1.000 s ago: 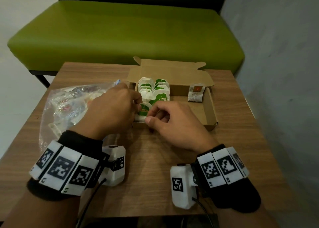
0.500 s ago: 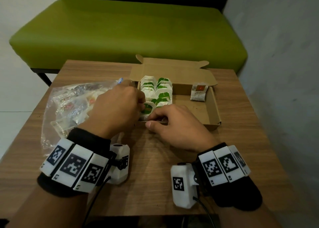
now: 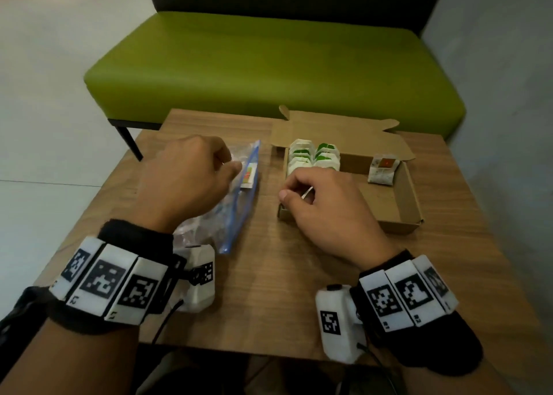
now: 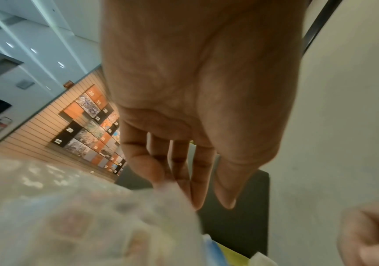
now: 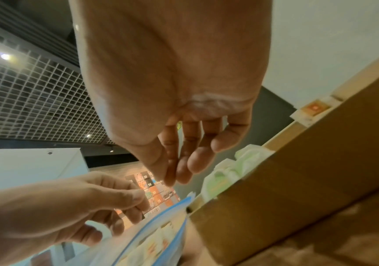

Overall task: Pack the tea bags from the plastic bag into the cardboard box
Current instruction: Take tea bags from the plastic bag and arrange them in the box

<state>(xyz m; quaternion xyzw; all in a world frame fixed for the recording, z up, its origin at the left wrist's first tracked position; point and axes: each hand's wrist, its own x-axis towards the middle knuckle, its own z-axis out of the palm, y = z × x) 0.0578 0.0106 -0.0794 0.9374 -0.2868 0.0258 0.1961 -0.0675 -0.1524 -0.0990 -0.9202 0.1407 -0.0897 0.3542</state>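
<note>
**Hands at bag and box**

The left hand hovers over the bag, fingers loosely curled at its blue zip edge — whether it grips the plastic cannot be told. The right hand rests on the box at its near left corner, fingers bent, holding nothing clearly visible. Green-labelled tea bags stand in rows inside; one red-labelled tea bag leans at the far wall — no print is legible. All sit on the table.

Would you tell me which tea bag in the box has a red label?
The lone tea bag at the box's far right; the rest are green-labelled.
</note>
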